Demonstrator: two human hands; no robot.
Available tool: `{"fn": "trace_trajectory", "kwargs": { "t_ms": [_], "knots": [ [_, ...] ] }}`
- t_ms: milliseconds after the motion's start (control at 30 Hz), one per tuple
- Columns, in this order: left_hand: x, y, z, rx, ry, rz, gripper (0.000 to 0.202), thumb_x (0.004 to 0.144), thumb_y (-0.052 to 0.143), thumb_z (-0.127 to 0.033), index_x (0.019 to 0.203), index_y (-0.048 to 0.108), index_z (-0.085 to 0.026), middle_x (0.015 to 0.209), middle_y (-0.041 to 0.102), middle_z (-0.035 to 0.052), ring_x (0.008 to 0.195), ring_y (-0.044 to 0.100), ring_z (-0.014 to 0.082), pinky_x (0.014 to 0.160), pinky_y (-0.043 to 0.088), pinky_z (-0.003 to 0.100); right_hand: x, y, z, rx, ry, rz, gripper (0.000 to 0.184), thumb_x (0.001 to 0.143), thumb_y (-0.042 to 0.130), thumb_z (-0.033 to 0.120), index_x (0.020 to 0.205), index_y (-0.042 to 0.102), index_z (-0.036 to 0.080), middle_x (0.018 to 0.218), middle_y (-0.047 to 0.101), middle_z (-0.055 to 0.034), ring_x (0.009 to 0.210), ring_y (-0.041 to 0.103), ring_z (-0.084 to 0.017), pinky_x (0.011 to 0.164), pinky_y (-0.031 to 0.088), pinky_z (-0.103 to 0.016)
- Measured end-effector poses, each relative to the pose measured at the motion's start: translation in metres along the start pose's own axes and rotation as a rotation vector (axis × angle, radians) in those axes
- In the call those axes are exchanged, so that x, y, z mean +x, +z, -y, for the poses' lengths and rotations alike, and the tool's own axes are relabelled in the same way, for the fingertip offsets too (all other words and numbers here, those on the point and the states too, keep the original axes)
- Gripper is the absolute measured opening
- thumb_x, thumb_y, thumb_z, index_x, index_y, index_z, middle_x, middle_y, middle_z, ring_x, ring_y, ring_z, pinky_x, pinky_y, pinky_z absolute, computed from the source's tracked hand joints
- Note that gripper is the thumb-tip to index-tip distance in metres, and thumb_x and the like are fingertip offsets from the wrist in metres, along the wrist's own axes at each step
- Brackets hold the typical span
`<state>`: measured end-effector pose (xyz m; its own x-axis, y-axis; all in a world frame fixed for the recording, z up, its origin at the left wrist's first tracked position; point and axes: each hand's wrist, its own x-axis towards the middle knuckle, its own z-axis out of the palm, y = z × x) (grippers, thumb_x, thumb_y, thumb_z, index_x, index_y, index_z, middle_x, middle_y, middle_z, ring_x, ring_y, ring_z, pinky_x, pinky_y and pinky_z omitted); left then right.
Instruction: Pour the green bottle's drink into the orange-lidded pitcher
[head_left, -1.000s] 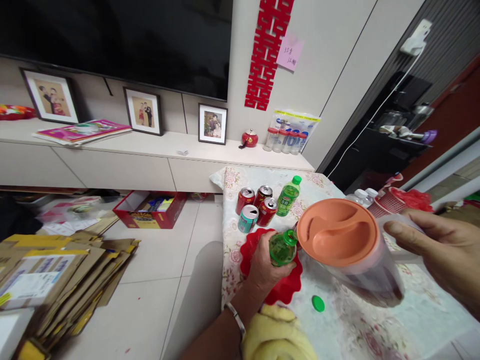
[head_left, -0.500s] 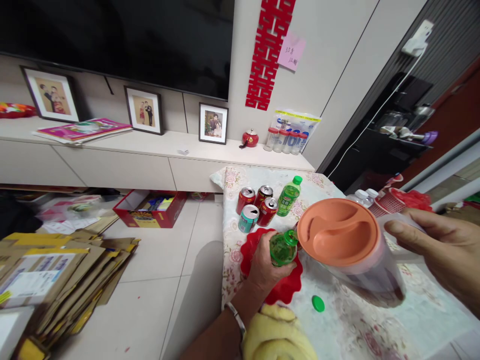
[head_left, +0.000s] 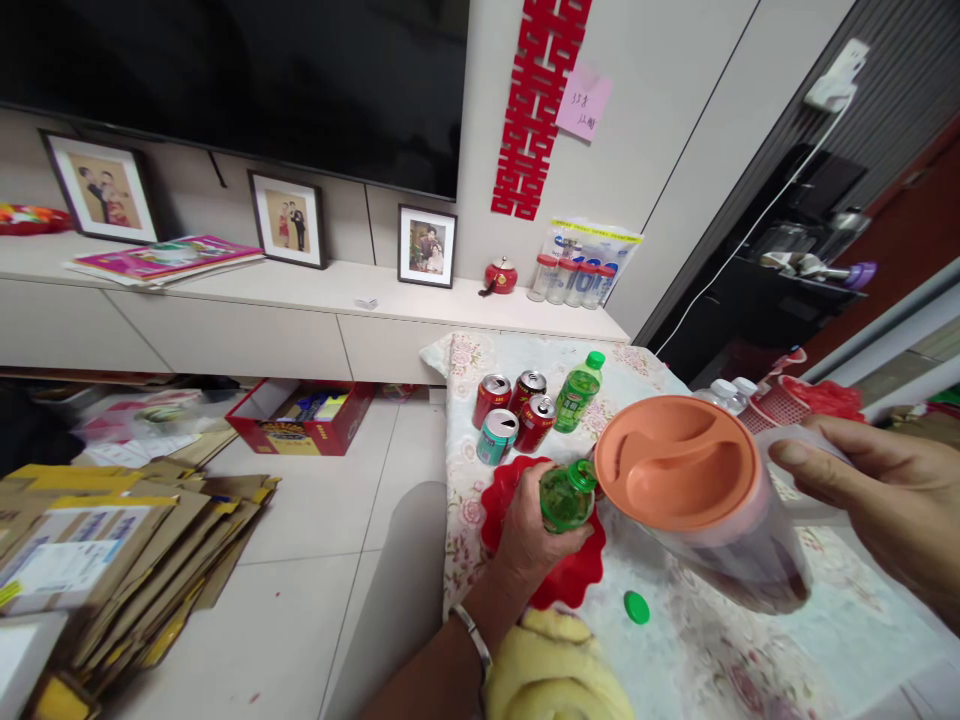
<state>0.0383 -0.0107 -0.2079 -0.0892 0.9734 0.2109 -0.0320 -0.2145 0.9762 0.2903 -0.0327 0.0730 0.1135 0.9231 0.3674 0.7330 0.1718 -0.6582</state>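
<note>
My left hand (head_left: 531, 525) is wrapped round a green plastic bottle (head_left: 564, 500), uncapped and tilted, its mouth toward the pitcher. My right hand (head_left: 885, 480) grips the handle of a clear pitcher (head_left: 757, 560) with an orange lid (head_left: 675, 462). Dark liquid lies in the tilted pitcher, and its spout side is right at the bottle mouth; whether liquid is flowing is hidden. Beneath the bottle is a red scalloped plate (head_left: 566, 580). A green bottle cap (head_left: 637, 607) lies on the flowered tablecloth (head_left: 705, 650).
Several drink cans (head_left: 498, 437) and a capped green bottle (head_left: 579, 393) stand beyond the plate. A yellow cloth (head_left: 555, 675) lies at the near edge. Red baskets (head_left: 776, 405) sit at right. Flattened cardboard (head_left: 172, 560) and a red box (head_left: 300, 420) occupy the floor.
Almost nothing differs. The pitcher and the bottle stay together, both hands keeping their grip in nearly the same place.
</note>
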Motion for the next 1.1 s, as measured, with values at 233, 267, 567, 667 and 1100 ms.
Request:
{"fn": "trace_trajectory", "kwargs": {
  "t_ms": [233, 267, 567, 667, 1100],
  "knots": [
    [0.000, 0.000, 0.000, -0.011, -0.015, 0.021, 0.092, 0.064, 0.110, -0.040, 0.148, 0.076, -0.024, 0.146, 0.093, 0.0188, 0.140, 0.090, 0.0480, 0.127, 0.071, 0.066, 0.001, 0.000, 0.000, -0.033, 0.017, -0.009, 0.083, 0.077, 0.089, 0.108, 0.061, 0.067, 0.030, 0.065, 0.068, -0.0059, 0.058, 0.060, -0.028, 0.049, 0.049, -0.041],
    [0.000, 0.000, 0.000, -0.014, -0.014, 0.020, 0.092, 0.064, 0.110, -0.039, 0.148, 0.076, -0.025, 0.146, 0.093, 0.0185, 0.140, 0.090, 0.0482, 0.127, 0.072, 0.066, 0.001, 0.000, 0.001, -0.032, 0.011, -0.009, 0.083, 0.077, 0.089, 0.108, 0.060, 0.067, 0.030, 0.065, 0.068, -0.0057, 0.058, 0.060, -0.028, 0.049, 0.049, -0.042],
    [0.000, 0.000, 0.001, -0.004, 0.028, -0.006, 0.092, 0.064, 0.111, -0.037, 0.148, 0.077, -0.024, 0.144, 0.094, 0.0175, 0.137, 0.092, 0.0474, 0.126, 0.074, 0.065, 0.000, -0.002, 0.008, -0.061, -0.005, -0.032, 0.085, 0.076, 0.086, 0.115, 0.060, 0.073, 0.032, 0.067, 0.070, -0.0072, 0.062, 0.064, -0.030, 0.053, 0.052, -0.043],
    [0.000, 0.000, 0.002, 0.029, 0.038, -0.010, 0.092, 0.064, 0.111, -0.036, 0.149, 0.078, -0.023, 0.144, 0.094, 0.0172, 0.134, 0.093, 0.0456, 0.123, 0.076, 0.064, 0.001, -0.002, 0.011, -0.065, 0.030, -0.023, 0.090, 0.069, 0.087, 0.117, 0.057, 0.071, 0.030, 0.065, 0.066, -0.0082, 0.061, 0.062, -0.027, 0.052, 0.053, -0.041],
    [0.001, -0.001, -0.004, 0.049, 0.028, -0.014, 0.089, 0.062, 0.109, -0.036, 0.146, 0.079, -0.026, 0.142, 0.095, 0.0161, 0.129, 0.095, 0.0466, 0.121, 0.078, 0.065, 0.001, 0.000, 0.006, -0.058, 0.037, -0.008, 0.084, 0.074, 0.086, 0.116, 0.060, 0.072, 0.034, 0.068, 0.072, -0.0060, 0.067, 0.066, -0.032, 0.056, 0.055, -0.046]
  ]
}}
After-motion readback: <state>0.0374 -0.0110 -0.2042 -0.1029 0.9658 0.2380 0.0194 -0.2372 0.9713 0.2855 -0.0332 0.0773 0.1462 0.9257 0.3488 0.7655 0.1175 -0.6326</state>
